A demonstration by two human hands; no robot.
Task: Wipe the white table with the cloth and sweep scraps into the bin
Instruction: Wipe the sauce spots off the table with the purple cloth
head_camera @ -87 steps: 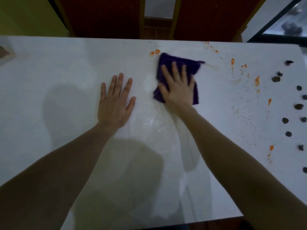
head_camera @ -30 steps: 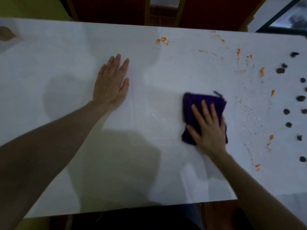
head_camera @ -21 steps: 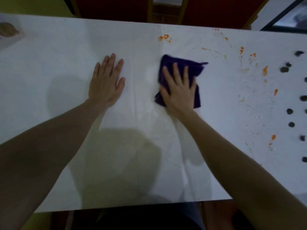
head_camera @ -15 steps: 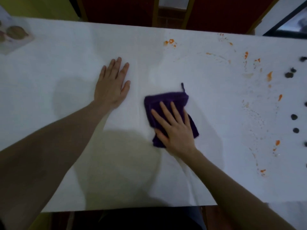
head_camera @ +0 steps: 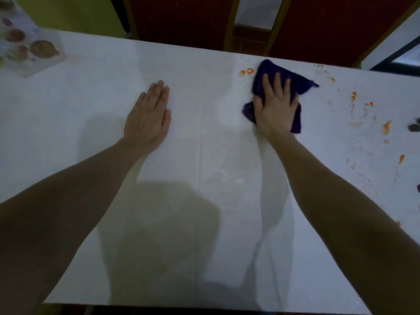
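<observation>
Cloth (head_camera: 293, 81) moved far under right hand (head_camera: 276, 110).

Left hand (head_camera: 148, 119) flat, palm down, fingers together and pointing away, right hand (head_camera: 275, 108) palm down with fingers spread, both bare forearms stretched forward

Two bare forearms reach in from the near edge, each ending in a bare hand. The left hand (head_camera: 148, 117) and right hand (head_camera: 275, 108) show no sleeves, gloves, rings, watches or bracelets. Fingernails look short and unpainted.
</observation>
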